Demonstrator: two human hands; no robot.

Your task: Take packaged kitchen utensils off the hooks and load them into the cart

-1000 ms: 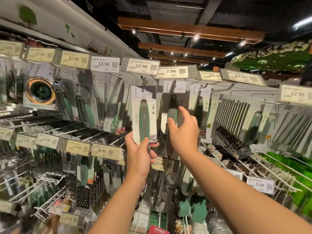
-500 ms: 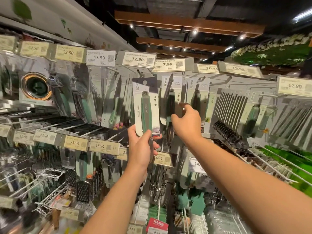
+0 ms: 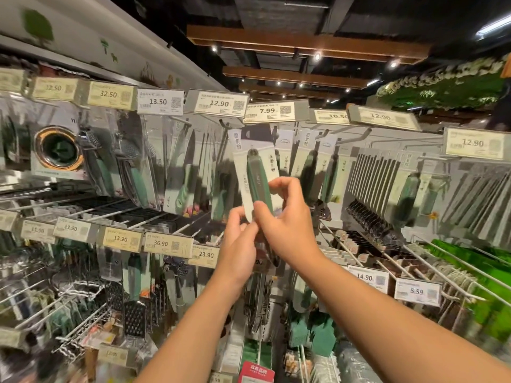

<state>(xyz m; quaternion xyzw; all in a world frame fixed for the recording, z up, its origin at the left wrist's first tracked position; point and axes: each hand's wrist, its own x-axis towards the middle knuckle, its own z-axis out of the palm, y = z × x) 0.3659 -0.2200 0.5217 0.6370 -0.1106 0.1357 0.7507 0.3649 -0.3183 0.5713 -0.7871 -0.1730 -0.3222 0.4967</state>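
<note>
Centrally, both hands meet on one white card package carrying a dark green-handled utensil (image 3: 255, 178), held up in front of the hook display and tilted slightly with its top leaning left. The right hand (image 3: 287, 225) grips the lower half of the package, thumb across the front of the green handle and fingers (image 3: 284, 186) curled round its right edge. The left hand (image 3: 240, 244) sits just below and to the left, touching the package's bottom edge; its fingers are curled, but the right hand overlaps them, so whether they actually clamp the card cannot be told. The package's lower end and the utensil's working end are hidden behind the two hands. Its top, with a dark hanging tab, appears clear of the metal hook (image 3: 225, 124) above and to its left, though blur makes this uncertain.

Behind it, similar white-carded green utensils (image 3: 329, 172) hang on neighbouring hooks, partly covered by the held package. A yellow price tag reading 12.90 (image 3: 219, 103) and a white one reading 7.99 (image 3: 273, 110) sit on the rail above. Goods at the far left and lower left are smeared by motion and hard to identify. No cart is in view.
</note>
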